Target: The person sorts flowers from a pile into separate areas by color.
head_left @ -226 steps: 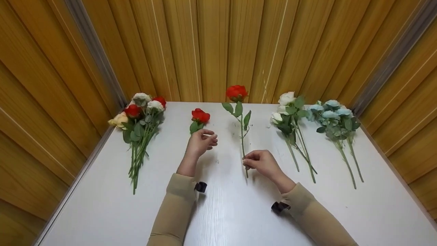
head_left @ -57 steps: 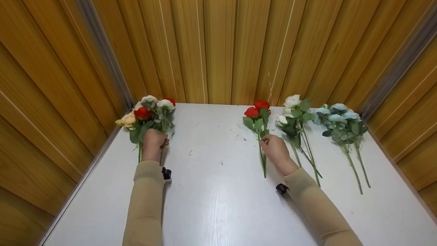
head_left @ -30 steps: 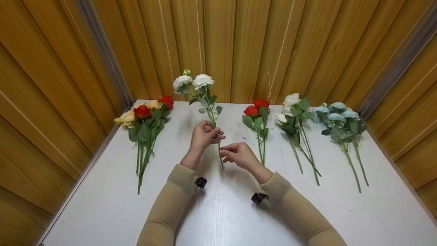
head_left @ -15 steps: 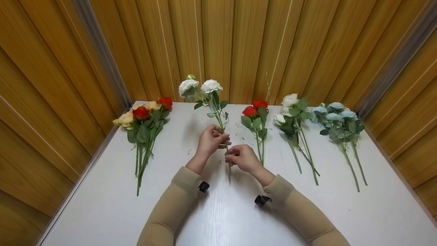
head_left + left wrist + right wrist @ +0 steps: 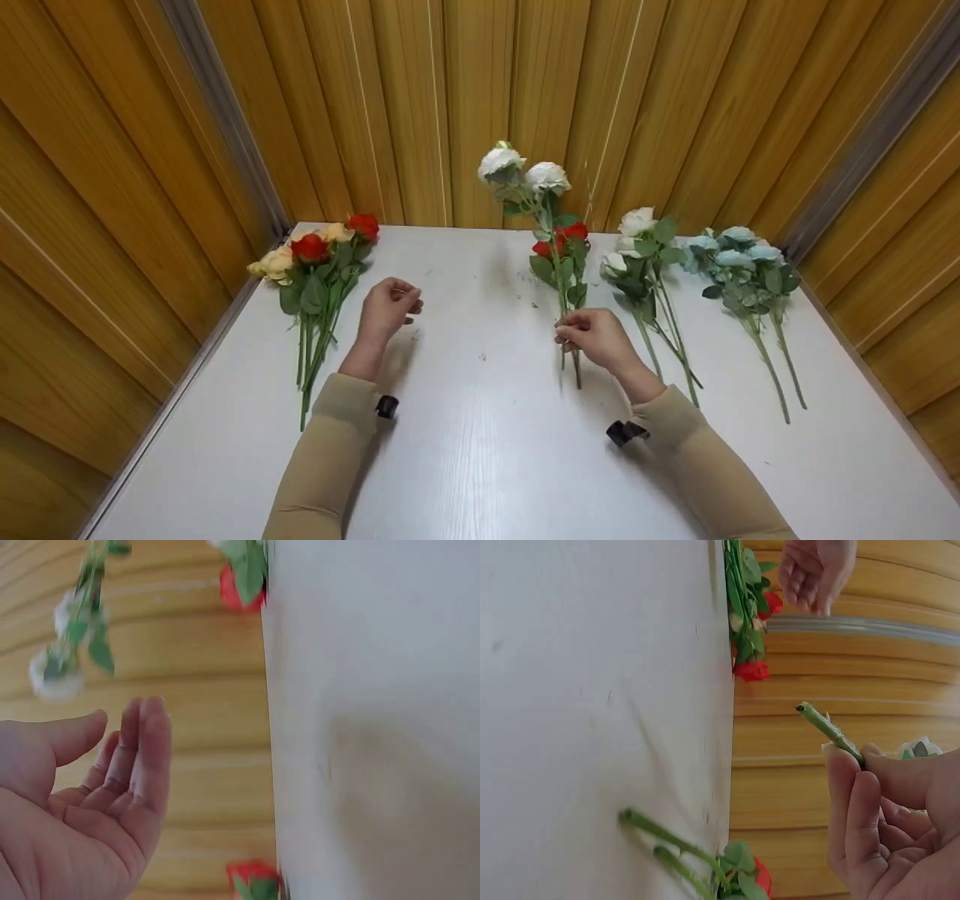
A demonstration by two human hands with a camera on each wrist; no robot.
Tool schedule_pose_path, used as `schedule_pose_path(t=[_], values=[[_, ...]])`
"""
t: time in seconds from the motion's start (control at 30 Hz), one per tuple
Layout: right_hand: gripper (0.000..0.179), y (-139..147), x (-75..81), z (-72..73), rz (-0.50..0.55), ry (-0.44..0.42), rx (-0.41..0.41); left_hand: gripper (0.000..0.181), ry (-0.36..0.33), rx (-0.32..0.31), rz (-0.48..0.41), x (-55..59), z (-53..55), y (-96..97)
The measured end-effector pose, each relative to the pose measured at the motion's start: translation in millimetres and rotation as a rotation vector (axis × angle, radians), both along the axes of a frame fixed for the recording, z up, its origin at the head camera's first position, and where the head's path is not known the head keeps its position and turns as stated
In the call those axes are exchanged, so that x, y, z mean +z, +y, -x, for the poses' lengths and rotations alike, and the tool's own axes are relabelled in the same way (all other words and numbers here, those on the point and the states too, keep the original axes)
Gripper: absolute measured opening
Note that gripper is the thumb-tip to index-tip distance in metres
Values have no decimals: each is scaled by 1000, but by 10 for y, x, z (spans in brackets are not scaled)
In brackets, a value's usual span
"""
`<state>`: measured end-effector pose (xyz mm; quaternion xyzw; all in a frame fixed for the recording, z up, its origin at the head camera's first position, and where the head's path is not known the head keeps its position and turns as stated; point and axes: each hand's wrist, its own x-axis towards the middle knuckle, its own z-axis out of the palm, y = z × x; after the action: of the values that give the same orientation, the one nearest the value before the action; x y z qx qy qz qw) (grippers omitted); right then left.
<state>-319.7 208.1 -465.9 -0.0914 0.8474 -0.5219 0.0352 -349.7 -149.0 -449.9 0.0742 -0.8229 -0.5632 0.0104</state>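
My right hand (image 5: 596, 341) pinches the lower stem of a white flower (image 5: 547, 178) between thumb and fingertips. Two white blooms and a bud top this upright stem, which is held above the table. Its cut stem end (image 5: 825, 727) pokes out past the fingers in the right wrist view. Behind it, partly covered in the head view, two red roses (image 5: 574, 231) lie on the table. My left hand (image 5: 386, 311) hovers to the left with loosely bent fingers and nothing in them; in the left wrist view its palm (image 5: 82, 840) is bare.
At the left of the white table (image 5: 465, 450) lies a mixed bunch of peach and red flowers (image 5: 315, 277). White roses (image 5: 637, 221) and pale blue flowers (image 5: 735, 256) lie in separate groups on the right. Wood-patterned walls (image 5: 480, 112) rise behind and at both sides.
Two red roses now lie together at right. The left hand took the white flower from the left bunch, passed it to the right hand and drew back left; the right hand carried it right.
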Motion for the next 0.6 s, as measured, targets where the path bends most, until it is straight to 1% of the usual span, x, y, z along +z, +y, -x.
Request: schedule_pose_path(t=[0.17,0.33,0.4,0.47,0.5,0.57,0.6], values=[[20,411,4,28,-68,-11,-65,28,34,135,122,11,8,-498],[23,769,11,42,-127,-56,-110,37,-23,282,189,-2,14,-881],[25,896,11,48,-149,-71,-126,42,-54,335,251,-36,12,-992],[27,1010,15,50,-172,-86,-137,49,-87,374,344,-79,7,-1081],[27,1065,19,49,-186,-93,-145,52,-119,388,389,-98,2,-1117],[28,1158,20,53,-213,-105,-156,57,-194,394,459,-138,-12,-1185],[29,1198,20,55,-227,-112,-159,57,-235,380,483,-153,-27,-1215]])
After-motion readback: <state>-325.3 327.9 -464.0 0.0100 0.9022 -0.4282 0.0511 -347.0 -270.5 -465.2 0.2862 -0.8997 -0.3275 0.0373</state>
